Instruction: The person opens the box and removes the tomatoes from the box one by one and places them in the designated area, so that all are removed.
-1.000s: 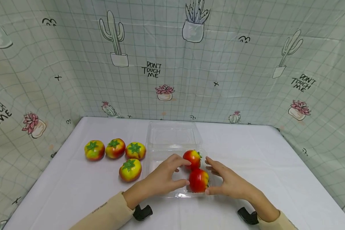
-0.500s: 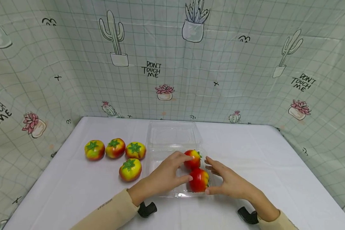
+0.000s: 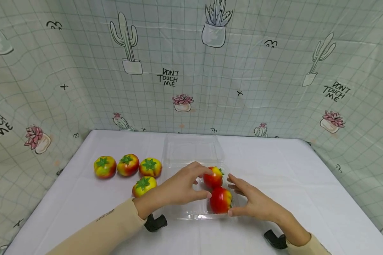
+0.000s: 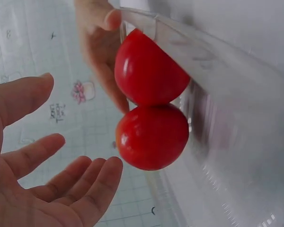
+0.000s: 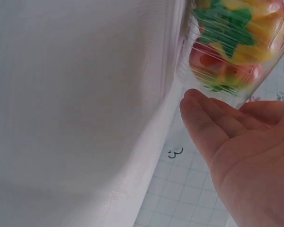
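Two red-and-yellow tomatoes lie on their sides in the right part of a clear plastic clamshell box (image 3: 191,215), stems to the right. The far tomato (image 3: 212,178) and the near tomato (image 3: 220,200) touch each other. My left hand (image 3: 182,186) hovers over the box, fingers spread and relaxed; its fingertips overlap the far tomato in the head view. In the left wrist view, a gap shows between the thumb (image 4: 31,97) and the tomatoes. My right hand (image 3: 258,202) stands at the box's right side with relaxed fingers, its fingertips (image 5: 191,97) right by the clear wall.
Left of the box sit several more tomatoes, three in a row including the leftmost tomato (image 3: 105,167), and one nearer tomato (image 3: 143,185) partly behind the left forearm. The box's lid (image 3: 193,148) lies folded back. A patterned cloth (image 3: 191,63) hangs behind the white table (image 3: 268,159).
My left hand moves a little right toward the tomatoes, then draws back left and slightly away from me. The far tomato shifts slightly right and back. My right hand stays put.
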Demonstrator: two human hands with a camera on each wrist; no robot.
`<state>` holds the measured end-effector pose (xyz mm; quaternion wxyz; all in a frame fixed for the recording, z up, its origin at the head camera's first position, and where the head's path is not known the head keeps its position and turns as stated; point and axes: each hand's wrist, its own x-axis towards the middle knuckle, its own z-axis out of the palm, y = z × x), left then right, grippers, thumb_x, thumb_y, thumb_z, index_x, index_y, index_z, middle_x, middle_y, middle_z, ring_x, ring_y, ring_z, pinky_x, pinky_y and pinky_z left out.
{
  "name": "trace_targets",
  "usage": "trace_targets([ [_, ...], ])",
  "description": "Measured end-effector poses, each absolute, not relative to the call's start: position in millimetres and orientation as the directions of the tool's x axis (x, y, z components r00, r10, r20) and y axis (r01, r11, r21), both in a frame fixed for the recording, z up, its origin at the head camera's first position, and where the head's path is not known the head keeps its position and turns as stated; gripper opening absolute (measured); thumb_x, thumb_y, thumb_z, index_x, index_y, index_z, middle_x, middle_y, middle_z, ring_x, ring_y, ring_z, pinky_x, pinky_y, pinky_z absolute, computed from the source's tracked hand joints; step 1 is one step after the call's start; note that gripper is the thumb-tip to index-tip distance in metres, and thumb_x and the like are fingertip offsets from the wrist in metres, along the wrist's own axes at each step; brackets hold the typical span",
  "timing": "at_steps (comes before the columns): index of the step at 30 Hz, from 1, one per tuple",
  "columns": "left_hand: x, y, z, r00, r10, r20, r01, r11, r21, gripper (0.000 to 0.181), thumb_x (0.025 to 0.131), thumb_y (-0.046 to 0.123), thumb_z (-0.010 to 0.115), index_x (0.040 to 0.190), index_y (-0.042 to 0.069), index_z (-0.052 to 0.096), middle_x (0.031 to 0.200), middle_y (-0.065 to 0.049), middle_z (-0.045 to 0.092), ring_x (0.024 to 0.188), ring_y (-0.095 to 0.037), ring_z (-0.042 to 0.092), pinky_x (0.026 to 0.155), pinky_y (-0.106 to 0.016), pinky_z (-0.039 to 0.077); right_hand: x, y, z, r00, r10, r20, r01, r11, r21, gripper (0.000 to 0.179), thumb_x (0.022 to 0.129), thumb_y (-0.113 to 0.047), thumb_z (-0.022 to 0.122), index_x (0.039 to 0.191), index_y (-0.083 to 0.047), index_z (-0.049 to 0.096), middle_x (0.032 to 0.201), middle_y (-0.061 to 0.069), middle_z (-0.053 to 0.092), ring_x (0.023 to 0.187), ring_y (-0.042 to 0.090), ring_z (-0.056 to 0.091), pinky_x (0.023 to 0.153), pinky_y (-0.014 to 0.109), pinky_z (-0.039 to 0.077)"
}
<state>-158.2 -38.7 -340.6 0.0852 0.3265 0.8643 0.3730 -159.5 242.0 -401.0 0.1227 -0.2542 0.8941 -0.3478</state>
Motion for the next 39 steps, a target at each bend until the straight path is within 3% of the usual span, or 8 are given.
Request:
trace_targets([
  [7, -168.0, -32.9, -331.4, -0.739, 0.664, 0.118, 0.591, 0.554, 0.586, 0.052, 0.086, 0.027, 0.072, 0.133, 0.012, 0.053, 0.124, -0.006, 0.052, 0.101, -0.015, 0.053, 0.084, -0.023, 0.049, -159.1, 241.9, -400.8, -0.839, -0.543, -0.024, -0.388, 0.630, -0.673, 0.105, 0.075, -0.049, 0.077, 0.152, -0.008, 0.019, 0.151, 0.010, 0.033, 0.127, 0.035, 0.047, 0.100, 0.049, 0.042],
  [12, -186.4, -26.0, -332.5, -0.717, 0.694, 0.068, 0.605, 0.570, 0.556, 0.051, 0.086, 0.028, 0.072, 0.132, 0.014, 0.055, 0.122, -0.005, 0.054, 0.104, -0.019, 0.054, 0.083, -0.023, 0.050, -159.2, 242.5, -401.9, -0.842, -0.538, -0.041, -0.371, 0.632, -0.681, 0.104, 0.076, -0.047, 0.077, 0.153, -0.009, 0.018, 0.152, 0.010, 0.032, 0.127, 0.036, 0.046, 0.100, 0.051, 0.042],
  [21, -212.7, -8.7, -334.2, -0.731, 0.683, -0.003, 0.563, 0.605, 0.563, 0.046, 0.085, 0.025, 0.073, 0.128, 0.021, 0.059, 0.123, -0.006, 0.054, 0.105, -0.019, 0.053, 0.083, -0.023, 0.050, -158.2, 242.9, -401.4, -0.838, -0.546, -0.024, -0.390, 0.629, -0.673, 0.104, 0.076, -0.048, 0.077, 0.152, -0.007, 0.019, 0.151, 0.010, 0.033, 0.126, 0.034, 0.047, 0.100, 0.048, 0.042],
  [29, -222.0, 1.4, -347.7, -0.749, 0.662, -0.006, 0.555, 0.634, 0.538, 0.045, 0.083, 0.031, 0.075, 0.124, 0.016, 0.064, 0.109, -0.002, 0.054, 0.095, -0.014, 0.053, 0.082, -0.018, 0.048, -158.5, 242.8, -402.7, -0.836, -0.548, -0.025, -0.393, 0.630, -0.670, 0.104, 0.076, -0.050, 0.076, 0.152, -0.008, 0.019, 0.151, 0.008, 0.032, 0.127, 0.032, 0.047, 0.100, 0.047, 0.043],
  [39, -222.0, 5.0, -356.0, -0.751, 0.661, 0.013, 0.582, 0.652, 0.487, 0.041, 0.083, 0.030, 0.075, 0.120, 0.016, 0.066, 0.102, 0.000, 0.054, 0.094, -0.012, 0.050, 0.079, -0.016, 0.045, -158.0, 242.9, -401.3, -0.837, -0.546, -0.028, -0.389, 0.630, -0.673, 0.104, 0.076, -0.050, 0.076, 0.153, -0.009, 0.019, 0.152, 0.009, 0.032, 0.127, 0.033, 0.047, 0.100, 0.048, 0.043],
])
